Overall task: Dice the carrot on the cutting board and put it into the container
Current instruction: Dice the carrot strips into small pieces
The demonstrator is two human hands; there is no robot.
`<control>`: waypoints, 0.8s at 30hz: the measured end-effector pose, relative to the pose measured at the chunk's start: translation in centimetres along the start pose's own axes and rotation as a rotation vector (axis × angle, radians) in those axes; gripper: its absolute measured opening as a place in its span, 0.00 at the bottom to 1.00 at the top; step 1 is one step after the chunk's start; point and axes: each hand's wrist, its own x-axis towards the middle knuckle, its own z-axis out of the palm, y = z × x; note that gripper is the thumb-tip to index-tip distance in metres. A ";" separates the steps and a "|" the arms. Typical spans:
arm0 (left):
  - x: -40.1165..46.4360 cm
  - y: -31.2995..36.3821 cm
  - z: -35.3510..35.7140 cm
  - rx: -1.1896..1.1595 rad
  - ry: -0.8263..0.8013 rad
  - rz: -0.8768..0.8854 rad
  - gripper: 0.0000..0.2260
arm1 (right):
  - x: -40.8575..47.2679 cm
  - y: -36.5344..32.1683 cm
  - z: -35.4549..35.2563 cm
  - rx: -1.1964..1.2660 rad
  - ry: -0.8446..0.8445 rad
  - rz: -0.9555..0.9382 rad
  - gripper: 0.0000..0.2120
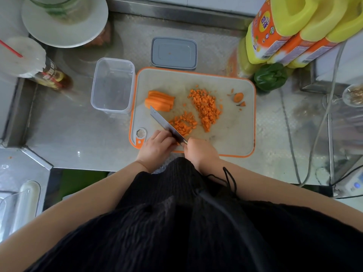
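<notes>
A grey cutting board with an orange rim [231, 134] lies on the steel counter. On it are a stack of carrot sticks [160, 100], a long pile of diced carrot [206, 108], a smaller pile of dice [183, 124] beside the knife blade [167, 124], and a carrot end [238, 97]. My right hand [202, 152] grips the knife handle at the board's near edge. My left hand [157, 146] sits with curled fingers against the blade's left side near the handle; what it holds is hidden. The clear container [113, 85] stands empty left of the board.
A grey lid [173, 53] lies behind the board. A green pepper [270, 76] and yellow bottles [284, 30] stand at the right. A plate with a glass [64, 22] and a wrapped bottle [51, 73] are at the back left. Cables [294, 150] run on the right.
</notes>
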 end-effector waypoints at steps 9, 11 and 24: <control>0.1 0.2 -0.1 -0.007 0.027 -0.007 0.07 | 0.4 0.2 0.1 0.062 0.055 -0.033 0.19; 0.2 0.3 -0.3 0.008 0.036 0.010 0.09 | 0.5 0.6 -0.3 0.147 0.046 -0.018 0.19; -0.6 -0.2 -0.5 0.068 0.010 0.059 0.08 | -1.3 0.3 -1.0 0.056 0.034 -0.033 0.20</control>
